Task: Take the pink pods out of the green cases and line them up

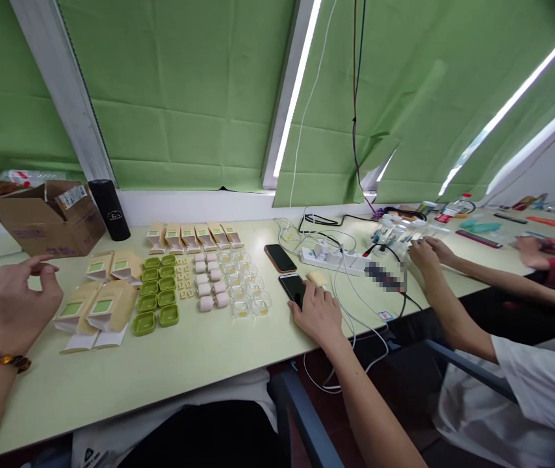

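My right hand (pixel 320 313) lies over the near right side of a dark-screened smartphone (pixel 293 290), thumb at its near edge and fingers along its right side. A pale, rounded object (pixel 315 279) sits just beyond the fingers. My left hand (pixel 21 300) hovers above the table's left end, fingers loosely curled, thumb and index slightly apart, nothing visible between them. Nearest it stand kraft paper packets (pixel 110 307). Beside those are rows of small green trays (pixel 166 298), tiny yellowish pieces (pixel 186 276), pink and white blocks (pixel 205 288) and clear plastic cups (pixel 241 307).
More kraft packets (pixel 190 237) line the back. A cardboard box (pixel 51 224) and black bottle (pixel 110 211) stand at the far left. Another phone (pixel 280 258) lies beside a power strip (pixel 335 260) and tangled cables. To the right, a co-worker's hands (pixel 424 252) handle small clear items.
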{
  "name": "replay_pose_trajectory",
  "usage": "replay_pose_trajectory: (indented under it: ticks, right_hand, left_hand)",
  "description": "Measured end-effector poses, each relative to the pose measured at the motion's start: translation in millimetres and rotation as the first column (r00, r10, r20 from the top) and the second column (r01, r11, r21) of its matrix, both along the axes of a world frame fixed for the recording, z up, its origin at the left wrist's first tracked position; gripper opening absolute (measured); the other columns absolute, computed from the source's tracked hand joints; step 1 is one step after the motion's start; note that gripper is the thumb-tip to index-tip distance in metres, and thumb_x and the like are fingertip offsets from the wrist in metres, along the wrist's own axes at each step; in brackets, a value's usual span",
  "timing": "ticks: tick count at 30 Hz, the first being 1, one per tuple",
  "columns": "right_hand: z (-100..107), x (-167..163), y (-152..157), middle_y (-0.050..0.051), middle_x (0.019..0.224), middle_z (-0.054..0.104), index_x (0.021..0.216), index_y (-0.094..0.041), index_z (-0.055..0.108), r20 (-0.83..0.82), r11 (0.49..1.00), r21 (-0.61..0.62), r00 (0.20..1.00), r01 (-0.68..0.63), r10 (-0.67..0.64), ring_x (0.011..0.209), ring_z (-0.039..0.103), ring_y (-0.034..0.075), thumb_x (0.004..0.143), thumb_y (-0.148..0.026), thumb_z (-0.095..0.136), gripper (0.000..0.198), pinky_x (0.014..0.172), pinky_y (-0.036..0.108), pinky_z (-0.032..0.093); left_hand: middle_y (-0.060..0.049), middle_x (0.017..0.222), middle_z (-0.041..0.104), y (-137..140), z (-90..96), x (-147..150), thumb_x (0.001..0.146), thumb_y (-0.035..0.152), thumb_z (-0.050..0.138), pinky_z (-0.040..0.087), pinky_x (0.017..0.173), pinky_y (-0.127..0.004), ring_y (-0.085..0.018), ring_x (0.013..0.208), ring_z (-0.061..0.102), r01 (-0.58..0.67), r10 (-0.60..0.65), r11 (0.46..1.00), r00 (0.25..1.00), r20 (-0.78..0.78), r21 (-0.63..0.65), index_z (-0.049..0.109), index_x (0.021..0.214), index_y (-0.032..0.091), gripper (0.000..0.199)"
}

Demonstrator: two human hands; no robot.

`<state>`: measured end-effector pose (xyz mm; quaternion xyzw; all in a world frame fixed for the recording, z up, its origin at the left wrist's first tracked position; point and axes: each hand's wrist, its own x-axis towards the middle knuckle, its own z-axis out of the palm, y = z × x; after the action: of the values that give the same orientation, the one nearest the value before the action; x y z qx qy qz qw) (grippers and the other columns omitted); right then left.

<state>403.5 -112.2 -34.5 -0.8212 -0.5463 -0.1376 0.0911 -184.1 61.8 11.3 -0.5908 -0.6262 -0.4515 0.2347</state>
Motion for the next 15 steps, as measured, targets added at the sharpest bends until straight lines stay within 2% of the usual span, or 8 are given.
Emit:
replay_pose_trajectory:
  ticks: [3, 7, 15]
  right_hand:
    - [-0.7, 0.2, 8.6, 0.028, 0.130, 0.070, 0.149, -0.009, 0.050, -0.020, 1.000, 0.014, 1.000, 0.005, -0.005, 0.125, 0.064, 0.046, 0.100, -0.046, 0.064, 0.064, 0.102, 0.051, 0.045]
    - [0.1, 0.3, 17.6, 0.028, 0.130, 0.071, 0.149, -0.009, 0.049, -0.055, 1.000, 0.020, 0.998, 0.020, -0.019, 0.124, 0.064, 0.045, 0.098, -0.044, 0.065, 0.064, 0.101, 0.051, 0.045]
    - [4.0, -6.2, 22.9, 0.029, 0.124, 0.073, 0.145, -0.006, 0.049, -0.093, 0.993, 0.090, 0.993, 0.075, -0.066, 0.121, 0.066, 0.043, 0.095, -0.039, 0.068, 0.063, 0.101, 0.048, 0.043]
  left_hand:
    - [-0.002, 0.086, 0.070, -0.1, -1.9, -0.8, 0.090, 0.042, 0.055, 0.037, 0.105, -0.042, -0.023, 0.093, 0.065, 0.012, -0.012, 1.000, 1.000, 0.002, 0.027, 0.070, 0.101, 0.022, 0.027]
    - [-0.001, 0.085, 0.070, -0.4, -2.2, -0.4, 0.086, 0.039, 0.059, 0.036, 0.106, -0.043, -0.025, 0.095, 0.065, 0.024, -0.024, 1.000, 1.000, -0.012, -0.016, 0.069, 0.105, 0.024, 0.026]
    - [-0.003, 0.086, 0.067, -1.8, -0.6, 0.9, 0.082, 0.043, 0.057, 0.034, 0.105, -0.044, -0.026, 0.094, 0.062, 0.030, -0.029, 0.999, 1.000, 0.009, -0.022, 0.067, 0.103, 0.023, 0.030]
